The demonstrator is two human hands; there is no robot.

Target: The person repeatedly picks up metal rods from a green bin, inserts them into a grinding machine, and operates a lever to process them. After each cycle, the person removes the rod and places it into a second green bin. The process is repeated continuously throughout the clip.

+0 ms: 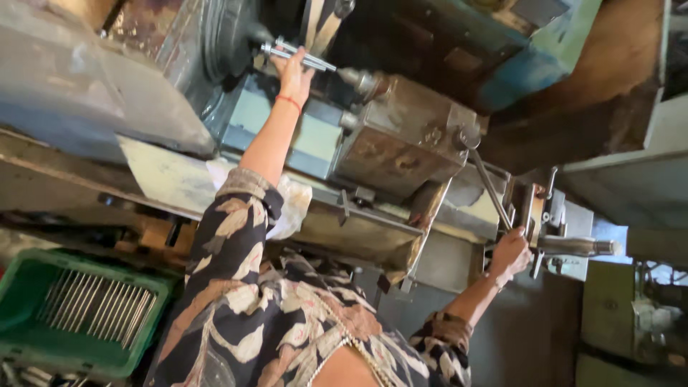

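Gripping the metal rod (304,57) with the left hand (294,72), right hand (510,254) closed on the handle (573,246) — loose patterned sleeve (240,215) could snag the machine.

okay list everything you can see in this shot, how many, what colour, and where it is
metal rod: one, shiny silver, top centre, lying across the machine's work area
lathe-like machine: one, grey and rusty brown with blue-green panels, across the upper middle
lever handle: one, dark with a pale tip, right of centre on the machine's end
long crank bar: one, grey steel, slanting down toward the lever
green crate: one, green plastic, lower left
thin rods: a batch, too many to count, silver, lying side by side in the crate
white rag: one, on the machine's front edge, behind the sleeve
left hand: touching the metal rod
right hand: gripping at the lever handle
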